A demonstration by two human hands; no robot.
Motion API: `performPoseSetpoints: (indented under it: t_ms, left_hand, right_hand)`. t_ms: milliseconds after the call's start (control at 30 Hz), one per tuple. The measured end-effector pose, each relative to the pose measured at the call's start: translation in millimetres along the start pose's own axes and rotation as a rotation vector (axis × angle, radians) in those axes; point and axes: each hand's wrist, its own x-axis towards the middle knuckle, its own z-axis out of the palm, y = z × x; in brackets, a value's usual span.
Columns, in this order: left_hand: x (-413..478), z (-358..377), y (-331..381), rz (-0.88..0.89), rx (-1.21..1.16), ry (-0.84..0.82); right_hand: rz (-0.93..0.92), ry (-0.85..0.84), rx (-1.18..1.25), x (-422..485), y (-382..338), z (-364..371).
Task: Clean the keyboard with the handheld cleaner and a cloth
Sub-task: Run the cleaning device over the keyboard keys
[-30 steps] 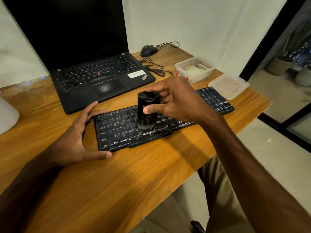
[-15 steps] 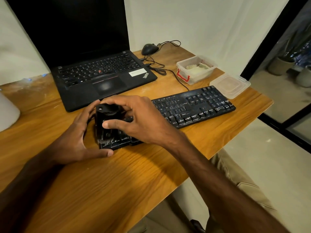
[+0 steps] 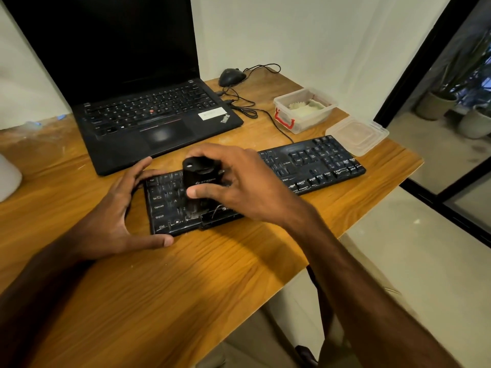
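Head view: the handheld cleaner [image 3: 198, 179] is gripped by the right hand [image 3: 239, 189] at the left end of the keyboard [image 3: 313, 166], which is steadied by the spread-fingered left hand [image 3: 111, 213], its length stretching rightward.

Home desk: laptop [image 3: 148, 112], mouse [image 3: 231, 76] (potted plants [image 3: 435, 102] beyond).
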Motion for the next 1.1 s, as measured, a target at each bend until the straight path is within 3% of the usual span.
performPoseSetpoints:
  t_ms: [200,500,667,767,867,1100]
  left_hand:
    - [1.0,-0.7,1.1,-0.02,0.02,-0.015]
    - [1.3,0.3,0.9,0.036,-0.042,-0.005]
    - [-0.5,-0.6,-4.8,-0.023,-0.036,-0.003]
    - [0.1,-0.1,-3.2,-0.025,-0.011,-0.005]
    - [-0.2,0.3,-4.5,-0.014,-0.016,0.002]
    - [1.7,0.9,-3.7,0.045,-0.064,0.004]
  right_hand:
    - [0.019,0.126,0.067,-1.3,4.9,-20.6]
    - [-0.111,0.054,0.175,21.6,-9.0,49.9]
    - [-0.023,-0.034,0.104,17.2,6.8,20.2]
    - [-0.017,0.001,0.053,15.0,6.3,-1.0]
    - [-0.078,0.067,0.08,18.6,-5.1,7.5]
    - [-0.154,-0.011,0.04,22.4,-8.7,41.8]
